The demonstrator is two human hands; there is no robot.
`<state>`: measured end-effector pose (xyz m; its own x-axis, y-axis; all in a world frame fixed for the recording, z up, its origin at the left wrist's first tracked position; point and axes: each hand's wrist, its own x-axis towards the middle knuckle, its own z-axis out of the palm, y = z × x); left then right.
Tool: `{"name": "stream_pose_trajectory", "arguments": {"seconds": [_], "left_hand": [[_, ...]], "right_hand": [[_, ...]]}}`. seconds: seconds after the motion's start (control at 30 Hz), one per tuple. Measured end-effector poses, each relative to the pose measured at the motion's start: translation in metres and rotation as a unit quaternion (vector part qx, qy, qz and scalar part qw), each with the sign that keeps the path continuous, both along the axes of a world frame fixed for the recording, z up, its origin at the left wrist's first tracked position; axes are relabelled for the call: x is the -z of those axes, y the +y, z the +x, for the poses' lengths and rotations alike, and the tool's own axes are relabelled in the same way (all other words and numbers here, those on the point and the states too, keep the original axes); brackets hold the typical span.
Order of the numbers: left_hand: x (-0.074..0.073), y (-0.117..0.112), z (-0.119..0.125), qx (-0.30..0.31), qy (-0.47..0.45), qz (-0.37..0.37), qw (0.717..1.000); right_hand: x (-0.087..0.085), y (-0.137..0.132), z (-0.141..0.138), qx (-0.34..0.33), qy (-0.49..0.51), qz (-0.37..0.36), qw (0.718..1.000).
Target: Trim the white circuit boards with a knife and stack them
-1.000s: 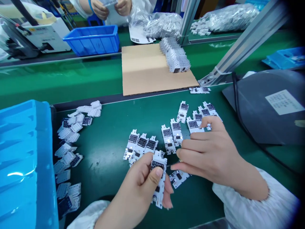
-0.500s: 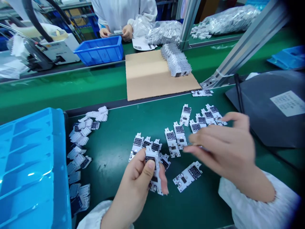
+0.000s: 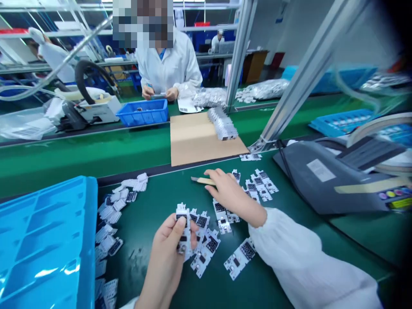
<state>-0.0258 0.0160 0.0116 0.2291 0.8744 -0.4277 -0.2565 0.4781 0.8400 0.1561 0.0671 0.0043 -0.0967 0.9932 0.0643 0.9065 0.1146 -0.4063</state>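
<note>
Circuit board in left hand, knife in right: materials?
The circuit board in the left hand looks like white-coated laminate with dark patches; core hidden. The knife in the right hand has a pale handle, wood or plastic, and a metal-looking grey blade.

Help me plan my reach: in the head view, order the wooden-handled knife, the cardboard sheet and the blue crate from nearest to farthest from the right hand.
1. The wooden-handled knife: at the fingertips of the right hand, on its left.
2. The cardboard sheet: ahead, beyond the green mat.
3. The blue crate: farther ahead, left of the cardboard.
</note>
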Motion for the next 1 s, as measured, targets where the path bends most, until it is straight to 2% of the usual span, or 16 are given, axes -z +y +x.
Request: {"name": "stream_pose_trajectory", "arguments": {"seconds": [0.07, 0.13, 0.3, 0.5, 0.67, 0.87, 1.0], "left_hand": [[0.001, 0.003, -0.001, -0.026, 0.015, 0.000, 1.000], [0.002, 0.005, -0.002, -0.038, 0.027, 0.008, 0.999], [0.000, 0.007, -0.001, -0.033, 0.088, 0.017, 0.995], [-0.003, 0.012, 0.011, -0.011, 0.181, 0.089, 0.979], [-0.005, 0.013, 0.030, 0.082, 0.338, 0.227, 0.910], [0.005, 0.020, 0.062, 0.119, 0.417, 0.280, 0.856], [0.013, 0.022, 0.077, 0.157, 0.461, 0.315, 0.815]], "right_hand": [[-0.001, -0.006, 0.000, 0.006, -0.032, 0.015, 0.999], [0.001, -0.019, 0.005, -0.015, -0.060, 0.009, 0.998], [0.009, -0.045, 0.026, -0.132, -0.104, -0.002, 0.986], [0.008, -0.046, 0.046, -0.244, -0.098, 0.013, 0.965], [0.013, -0.048, 0.058, -0.228, -0.041, 0.017, 0.973], [0.011, -0.057, 0.071, -0.240, 0.056, 0.025, 0.969], [0.017, -0.057, 0.065, -0.215, 0.075, 0.060, 0.972]]}}
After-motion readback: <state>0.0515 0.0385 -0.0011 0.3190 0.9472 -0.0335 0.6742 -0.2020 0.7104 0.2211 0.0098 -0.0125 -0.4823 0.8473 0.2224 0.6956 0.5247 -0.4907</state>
